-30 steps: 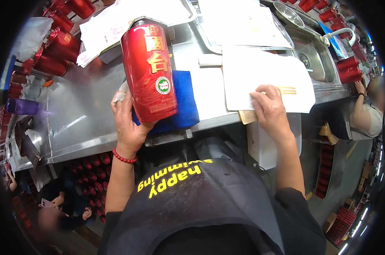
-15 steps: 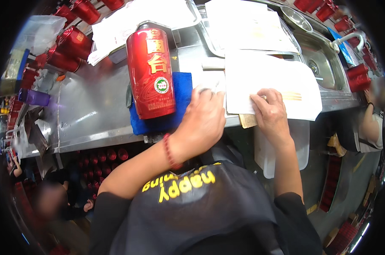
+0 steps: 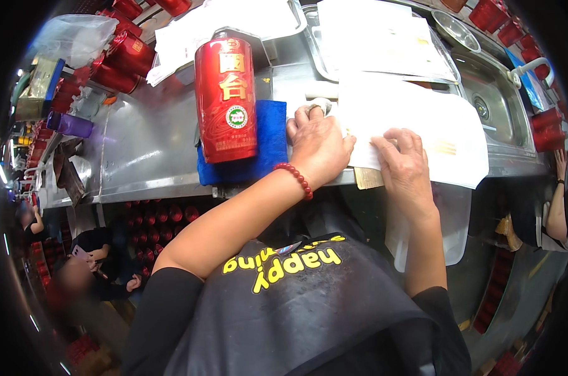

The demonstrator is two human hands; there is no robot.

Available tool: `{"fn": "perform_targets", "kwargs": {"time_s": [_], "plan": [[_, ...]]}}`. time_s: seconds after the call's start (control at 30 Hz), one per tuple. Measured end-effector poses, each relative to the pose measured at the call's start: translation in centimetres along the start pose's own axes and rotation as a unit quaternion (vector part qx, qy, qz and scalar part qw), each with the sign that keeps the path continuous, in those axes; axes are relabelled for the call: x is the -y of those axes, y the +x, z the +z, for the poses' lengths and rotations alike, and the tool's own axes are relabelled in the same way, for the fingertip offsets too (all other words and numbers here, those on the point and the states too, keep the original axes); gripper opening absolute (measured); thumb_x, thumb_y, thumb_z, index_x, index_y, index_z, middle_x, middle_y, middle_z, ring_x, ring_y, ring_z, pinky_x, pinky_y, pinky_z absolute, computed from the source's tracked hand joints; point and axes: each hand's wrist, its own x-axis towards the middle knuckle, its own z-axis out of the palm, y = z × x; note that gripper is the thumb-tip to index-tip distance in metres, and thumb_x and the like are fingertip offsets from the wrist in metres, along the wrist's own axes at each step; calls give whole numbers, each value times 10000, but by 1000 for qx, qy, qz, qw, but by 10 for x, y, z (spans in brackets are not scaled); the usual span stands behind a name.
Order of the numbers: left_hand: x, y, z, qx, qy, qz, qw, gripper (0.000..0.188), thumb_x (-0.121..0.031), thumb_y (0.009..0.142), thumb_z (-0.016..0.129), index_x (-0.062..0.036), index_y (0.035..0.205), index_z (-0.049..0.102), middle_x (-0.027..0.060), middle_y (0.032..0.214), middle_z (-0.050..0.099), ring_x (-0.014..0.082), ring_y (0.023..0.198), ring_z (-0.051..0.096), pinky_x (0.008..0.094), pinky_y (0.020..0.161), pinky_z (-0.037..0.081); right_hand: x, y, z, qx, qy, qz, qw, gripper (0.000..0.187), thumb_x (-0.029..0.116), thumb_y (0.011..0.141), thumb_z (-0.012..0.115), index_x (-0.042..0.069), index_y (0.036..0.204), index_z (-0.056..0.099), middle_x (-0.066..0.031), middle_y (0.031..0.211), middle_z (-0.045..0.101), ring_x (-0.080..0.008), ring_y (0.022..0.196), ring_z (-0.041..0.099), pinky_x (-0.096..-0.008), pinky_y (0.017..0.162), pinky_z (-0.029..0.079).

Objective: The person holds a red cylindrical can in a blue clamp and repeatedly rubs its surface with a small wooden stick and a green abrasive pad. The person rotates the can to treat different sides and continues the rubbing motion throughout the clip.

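Note:
A large red bottle (image 3: pixel 226 94) with a gold cap lies on a blue cloth (image 3: pixel 268 141) on the steel counter (image 3: pixel 146 144). My left hand (image 3: pixel 318 141), with a red bead bracelet at the wrist, rests on the counter just right of the cloth, at the left edge of a stack of white paper sheets (image 3: pixel 415 119). Its fingers are curled over a small pale roll. My right hand (image 3: pixel 406 163) presses flat on the near edge of those sheets, above a strip of tan card.
More white sheets fill a steel tray (image 3: pixel 384 37) behind. A sink (image 3: pixel 484 81) with a round bowl is at the right. Several red bottles (image 3: pixel 118 59) and a purple cup (image 3: pixel 71 123) crowd the left. Other people stand at both sides.
My left hand let go of the red bottle and crossed right, over the blue cloth, to the edge of the paper stack. My right hand stayed on the sheets.

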Motion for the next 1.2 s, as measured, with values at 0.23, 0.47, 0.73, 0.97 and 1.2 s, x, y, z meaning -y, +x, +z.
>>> {"fn": "perform_targets", "kwargs": {"time_s": [0.23, 0.47, 0.73, 0.97, 1.2], "plan": [[9, -1, 2, -4, -42, 13, 999, 336, -238, 876, 606, 48, 994, 740, 297, 1283, 572, 457, 1293, 411, 550, 1092, 304, -2, 3, -4, 3, 53, 16, 998, 263, -18, 866, 650, 23, 1123, 689, -157, 1157, 605, -357, 1127, 563, -442, 967, 472], [7, -5, 0, -27, -48, 15, 998, 307, -224, 902, 600, 44, 975, 733, 296, 1247, 579, 473, 1294, 408, 557, 1090, 319, 0, 7, -3, 10, 64, 5, 998, 294, -34, 859, 644, 17, 1146, 686, -165, 1181, 605, -363, 1151, 555, -437, 973, 472], [23, -10, 14, -135, -39, 121, 983, 177, -187, 929, 607, -28, 914, 684, 257, 1084, 593, 494, 1193, 455, 560, 1042, 360, 0, 23, 5, 11, 120, -21, 992, 306, -26, 866, 648, 29, 1164, 691, -159, 1200, 601, -358, 1163, 551, -431, 962, 473], [21, -13, 8, -96, -89, 106, 986, 230, -186, 928, 592, 28, 929, 676, 280, 1121, 589, 464, 1213, 449, 553, 992, 402, -1, 31, 7, 57, 143, -24, 988, 181, -1, 871, 656, 28, 1045, 696, -161, 1204, 591, -360, 1160, 537, -423, 993, 460], [24, -16, 11, -109, -84, 115, 984, 236, -179, 922, 591, 49, 950, 648, 279, 1109, 588, 459, 1179, 472, 559, 992, 415, 2, 36, 8, 22, 184, -36, 982, 89, -2, 827, 702, 20, 895, 651, -154, 1148, 603, -359, 1123, 554, -426, 952, 469]]}}
